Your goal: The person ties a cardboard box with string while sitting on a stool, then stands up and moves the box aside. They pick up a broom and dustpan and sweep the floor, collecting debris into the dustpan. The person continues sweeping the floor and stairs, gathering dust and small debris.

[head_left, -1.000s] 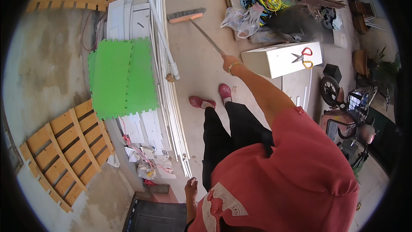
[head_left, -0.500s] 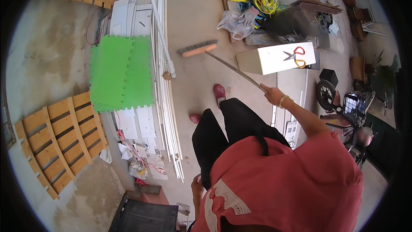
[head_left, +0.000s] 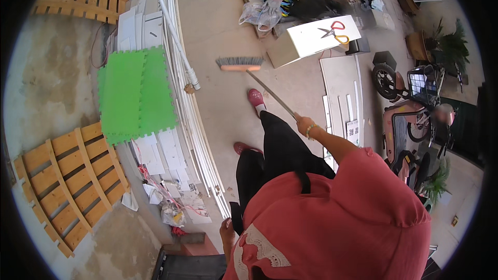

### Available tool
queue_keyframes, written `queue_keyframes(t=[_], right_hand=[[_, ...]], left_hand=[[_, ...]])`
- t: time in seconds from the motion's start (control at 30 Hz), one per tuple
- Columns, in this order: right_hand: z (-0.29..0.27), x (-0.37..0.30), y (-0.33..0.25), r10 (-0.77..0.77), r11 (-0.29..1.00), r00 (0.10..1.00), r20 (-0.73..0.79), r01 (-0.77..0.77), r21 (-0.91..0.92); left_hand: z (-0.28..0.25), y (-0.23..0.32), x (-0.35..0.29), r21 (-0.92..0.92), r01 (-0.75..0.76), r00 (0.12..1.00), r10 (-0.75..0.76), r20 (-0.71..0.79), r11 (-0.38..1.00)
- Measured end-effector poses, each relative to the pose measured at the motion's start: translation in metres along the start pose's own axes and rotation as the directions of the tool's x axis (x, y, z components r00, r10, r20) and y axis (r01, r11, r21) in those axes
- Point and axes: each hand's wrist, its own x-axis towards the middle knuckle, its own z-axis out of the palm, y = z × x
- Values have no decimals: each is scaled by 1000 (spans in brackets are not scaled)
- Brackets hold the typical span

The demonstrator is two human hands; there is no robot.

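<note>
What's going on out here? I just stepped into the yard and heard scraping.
A person in a red top is handling a push broom. Their right hand grips the long handle, arm stretched forward, and the brush head sits on the concrete floor just ahead of their red shoes. Their left hand hangs low by their side, apparently holding nothing. White pipes and a green foam mat lie to the left, and a white box with scissors on it lies ahead.

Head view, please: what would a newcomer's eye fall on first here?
Probably the bright green foam mat left of centre, lying beside long white pipes. Next, the broom at centre, its handle held in the right hand. Red-handled scissors lie on a white box at upper right.
</note>
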Motion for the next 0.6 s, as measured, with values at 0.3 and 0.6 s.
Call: queue_keyframes(t=[0.3, 0.6], right_hand=[[-28, -40, -6, -109, 972, 958, -266, 159, 174], [39, 48, -37, 133, 959, 961, -242, -64, 275]], left_hand=[[-33, 7, -38, 96, 25, 999, -28, 33, 995], [-16, -50, -32, 150, -33, 994, 17, 110, 988]])
